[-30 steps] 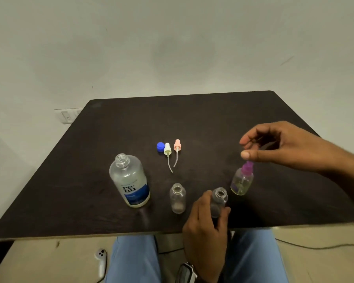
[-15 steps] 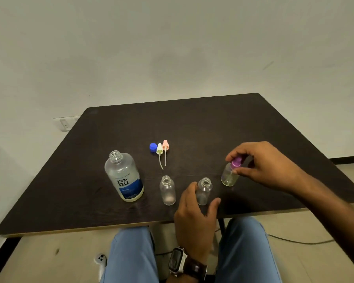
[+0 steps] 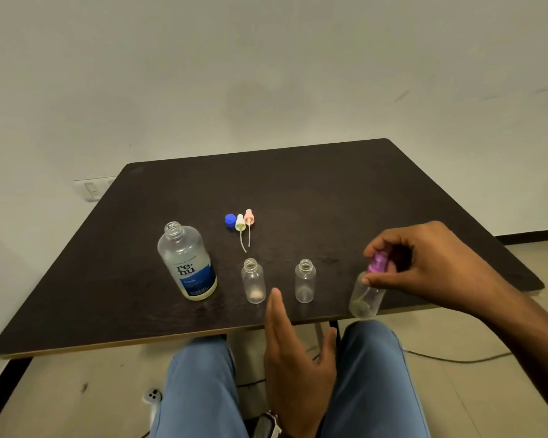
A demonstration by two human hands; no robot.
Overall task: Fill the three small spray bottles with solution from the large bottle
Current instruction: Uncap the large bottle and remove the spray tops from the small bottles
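Observation:
The large clear bottle [image 3: 187, 263] with a blue label stands uncapped at the left of the dark table [image 3: 298, 191]. Two small clear bottles, one [image 3: 253, 281] and another [image 3: 305, 281], stand open-necked near the front edge. A third small bottle [image 3: 366, 295] with a purple spray top is lifted and tilted at the table's front right, my right hand [image 3: 424, 267] gripping its top. My left hand [image 3: 295, 352] hovers open below the front edge, between the two open bottles, touching nothing.
A blue cap [image 3: 230, 220], a white spray top [image 3: 240, 227] and a pink spray top [image 3: 249, 220] lie together mid-table. My knees are under the front edge. A white controller [image 3: 152, 398] and a cable [image 3: 456, 358] lie on the floor.
My left hand let go of the middle small bottle and drew back toward me. My right hand closed on the purple-topped bottle and lifted it, tilting it toward the front edge.

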